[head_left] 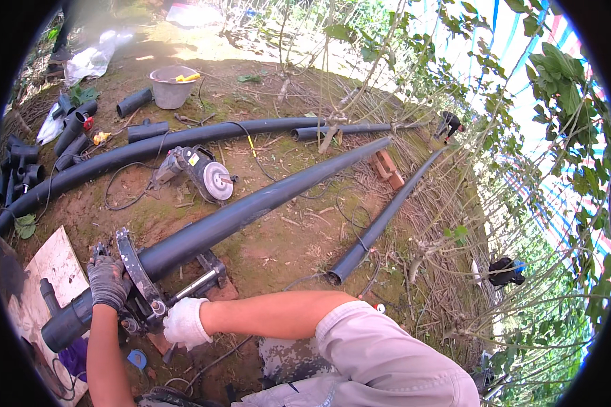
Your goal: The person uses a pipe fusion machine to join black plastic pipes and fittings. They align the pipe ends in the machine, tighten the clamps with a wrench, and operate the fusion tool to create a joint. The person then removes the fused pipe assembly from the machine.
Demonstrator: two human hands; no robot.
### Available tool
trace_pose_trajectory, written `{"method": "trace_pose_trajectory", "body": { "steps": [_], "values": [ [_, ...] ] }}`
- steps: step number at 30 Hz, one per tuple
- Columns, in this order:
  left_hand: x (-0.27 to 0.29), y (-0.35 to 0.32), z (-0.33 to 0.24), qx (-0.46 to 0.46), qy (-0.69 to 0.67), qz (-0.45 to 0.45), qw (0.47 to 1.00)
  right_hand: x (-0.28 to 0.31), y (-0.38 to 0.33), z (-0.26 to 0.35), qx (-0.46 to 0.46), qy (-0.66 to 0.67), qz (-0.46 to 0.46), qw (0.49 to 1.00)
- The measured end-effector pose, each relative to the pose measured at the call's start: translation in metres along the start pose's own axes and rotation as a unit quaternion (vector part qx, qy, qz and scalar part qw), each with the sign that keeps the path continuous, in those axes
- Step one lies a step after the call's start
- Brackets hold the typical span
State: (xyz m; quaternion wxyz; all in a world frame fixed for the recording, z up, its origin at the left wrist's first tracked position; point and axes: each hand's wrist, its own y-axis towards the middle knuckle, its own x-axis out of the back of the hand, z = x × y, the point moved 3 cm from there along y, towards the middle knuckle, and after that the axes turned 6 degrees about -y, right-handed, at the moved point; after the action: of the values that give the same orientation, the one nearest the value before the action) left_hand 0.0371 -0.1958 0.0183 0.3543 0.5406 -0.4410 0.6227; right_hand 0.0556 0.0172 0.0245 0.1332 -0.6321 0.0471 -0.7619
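A long black plastic pipe [251,202] runs from the lower left toward the far middle, held in a ring-shaped metal pipe clamp [137,270]. On its near side sits a short black pipe piece [69,324] with a thin stub beside it. My left hand [108,281], in a grey glove, lies over the pipe with its fingers closed on the clamp's far end. My right hand [186,323], in a white glove, is closed at the clamp's near end, beside its bolts and below a shiny steel rod [195,285]. What its fingers grip is hidden.
An angle grinder [207,175] lies beyond the pipe. Farther off are a curved black pipe [204,134], a grey bucket [172,88] and several black fittings [22,159]. Another pipe [387,220] and red bricks [387,169] lie right. Another person [448,125] bends over far right.
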Motion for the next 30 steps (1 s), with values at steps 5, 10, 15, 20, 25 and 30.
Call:
{"method": "trace_pose_trajectory", "body": {
  "steps": [5, 10, 15, 20, 25, 30],
  "values": [
    [-0.007, 0.0, 0.002, -0.002, 0.003, -0.04, 0.999, 0.002, -0.001, 0.0, -0.012, 0.006, 0.014, 1.0],
    [-0.014, 0.002, 0.005, -0.003, 0.006, -0.058, 0.998, 0.003, -0.001, -0.001, -0.022, 0.027, 0.036, 0.999],
    [-0.012, 0.0, 0.004, -0.005, 0.004, -0.076, 0.997, 0.003, 0.0, -0.002, -0.023, 0.023, 0.041, 0.999],
    [-0.017, 0.004, 0.007, 0.0, 0.006, -0.054, 0.999, 0.002, -0.001, -0.003, -0.02, 0.011, 0.037, 0.999],
    [-0.015, 0.003, 0.005, -0.002, -0.001, -0.06, 0.998, 0.006, -0.002, -0.003, -0.029, 0.022, 0.044, 0.998],
    [-0.001, -0.004, -0.004, -0.026, -0.001, -0.053, 0.998, 0.008, -0.005, -0.005, -0.028, 0.024, 0.041, 0.998]
  ]
}}
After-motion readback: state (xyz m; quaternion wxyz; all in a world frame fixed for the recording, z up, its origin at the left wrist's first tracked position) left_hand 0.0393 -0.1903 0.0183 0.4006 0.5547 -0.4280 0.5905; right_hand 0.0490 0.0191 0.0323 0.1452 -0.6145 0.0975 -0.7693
